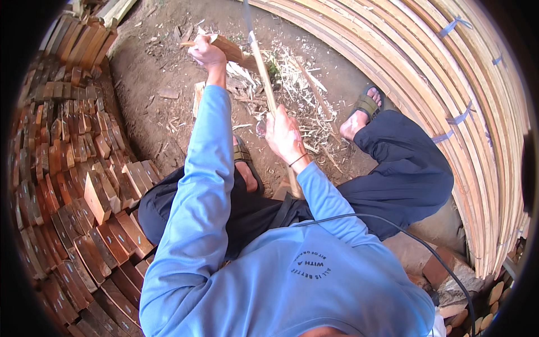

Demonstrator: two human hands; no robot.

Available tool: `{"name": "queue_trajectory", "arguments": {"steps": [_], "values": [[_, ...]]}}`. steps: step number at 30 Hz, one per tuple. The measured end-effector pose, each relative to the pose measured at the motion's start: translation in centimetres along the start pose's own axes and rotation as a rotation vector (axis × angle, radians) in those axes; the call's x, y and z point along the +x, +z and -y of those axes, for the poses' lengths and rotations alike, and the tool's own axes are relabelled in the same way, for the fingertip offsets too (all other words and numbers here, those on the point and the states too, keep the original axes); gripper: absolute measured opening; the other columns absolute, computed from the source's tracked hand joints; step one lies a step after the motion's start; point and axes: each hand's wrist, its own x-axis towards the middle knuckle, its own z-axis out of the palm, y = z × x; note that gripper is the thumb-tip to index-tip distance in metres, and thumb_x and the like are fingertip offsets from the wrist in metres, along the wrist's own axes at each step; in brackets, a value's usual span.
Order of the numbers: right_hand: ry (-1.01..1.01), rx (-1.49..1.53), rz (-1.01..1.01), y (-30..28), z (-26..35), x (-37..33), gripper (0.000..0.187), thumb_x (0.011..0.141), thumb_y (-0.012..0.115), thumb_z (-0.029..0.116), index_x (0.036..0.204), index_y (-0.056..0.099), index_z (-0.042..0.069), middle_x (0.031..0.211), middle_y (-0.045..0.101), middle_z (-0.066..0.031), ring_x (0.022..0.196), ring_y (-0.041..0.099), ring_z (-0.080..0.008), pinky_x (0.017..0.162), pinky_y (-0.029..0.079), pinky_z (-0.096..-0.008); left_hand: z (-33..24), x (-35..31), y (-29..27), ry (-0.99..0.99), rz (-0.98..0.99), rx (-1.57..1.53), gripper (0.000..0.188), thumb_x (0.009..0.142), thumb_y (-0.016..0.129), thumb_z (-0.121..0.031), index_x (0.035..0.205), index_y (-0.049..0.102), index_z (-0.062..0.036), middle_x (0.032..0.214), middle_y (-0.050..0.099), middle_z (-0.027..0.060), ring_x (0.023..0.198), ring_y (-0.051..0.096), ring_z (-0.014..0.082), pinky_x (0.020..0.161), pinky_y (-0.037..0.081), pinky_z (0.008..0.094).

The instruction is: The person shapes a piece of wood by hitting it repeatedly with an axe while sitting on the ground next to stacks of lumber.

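My left hand (pixel 206 54), stretched forward, is closed round a short brown piece of wood (pixel 229 49). A pale narrow tip of wood juts out on the left side of that fist. My right hand (pixel 283 135) grips a tool by its long, pale wooden handle (pixel 261 67). The handle slants up past the right of the wood piece, and its lower end reaches back between my legs. At the top edge the tool's thin greyish end is blurred and partly cut off, so its exact shape cannot be made out.
Pale wood shavings (pixel 303 84) and splinters litter the dirt floor between my sandalled feet. Stacked short wooden blocks (pixel 73 151) rise along my left. Long bundled wooden strips (pixel 449 67), tied with blue bands, line the right. A black cable (pixel 426 247) runs across my shirt.
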Motion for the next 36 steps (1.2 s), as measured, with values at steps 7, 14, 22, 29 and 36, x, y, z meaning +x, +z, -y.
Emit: {"name": "queue_trajectory", "arguments": {"steps": [7,14,22,29,36], "values": [[-0.031,-0.057,0.098,1.0,-1.4,-0.5,0.018,0.092,0.054,0.011,0.099,0.048,-0.005,0.066,0.06,-0.0265,0.066,0.063,-0.0461,0.06,0.051,-0.0506,1.4,0.2,-0.1,-0.019,-0.099,-0.037,0.021,0.086,0.052,-0.011,0.073,0.068,-0.0048,0.077,0.066,0.0155,0.078,0.056,0.0311,0.069,0.044,0.042],[-0.029,-0.079,0.1,2.6,-3.9,0.0,0.02,0.096,0.052,0.016,0.1,0.051,-0.004,0.066,0.06,-0.0219,0.06,0.063,-0.041,0.057,0.05,-0.0479,-0.3,0.5,-0.1,-0.372,0.011,-0.707,0.032,0.084,0.047,-0.019,0.067,0.065,0.001,0.065,0.062,0.0135,0.063,0.057,0.0277,0.068,0.045,0.0365],[0.018,-0.097,0.157,0.9,-2.9,-1.0,0.021,0.094,0.051,0.013,0.1,0.05,-0.007,0.067,0.06,-0.0242,0.063,0.063,-0.0424,0.058,0.05,-0.0494,-0.1,0.3,-0.7,-0.255,0.074,-0.513,0.03,0.087,0.049,-0.019,0.067,0.064,-0.0017,0.076,0.064,0.0162,0.079,0.056,0.027,0.073,0.045,0.0416],[0.164,-0.029,0.081,-1.8,0.0,-0.5,0.02,0.091,0.053,0.011,0.096,0.051,-0.008,0.07,0.063,-0.0278,0.072,0.066,-0.0443,0.062,0.052,-0.0501,-2.6,-1.0,-0.7,-0.061,0.049,-0.169,0.021,0.087,0.052,-0.009,0.075,0.068,-0.0036,0.073,0.067,0.0136,0.072,0.057,0.0279,0.069,0.045,0.0409],[0.136,-0.002,0.042,-3.8,3.1,-1.3,0.014,0.091,0.051,0.005,0.096,0.05,-0.008,0.068,0.062,-0.0283,0.065,0.066,-0.0434,0.06,0.052,-0.0499,-0.9,0.1,-0.5,0.066,-0.057,-0.13,0.024,0.086,0.05,-0.011,0.069,0.065,-0.005,0.069,0.064,0.0121,0.064,0.055,0.0272,0.066,0.042,0.0399]]}}
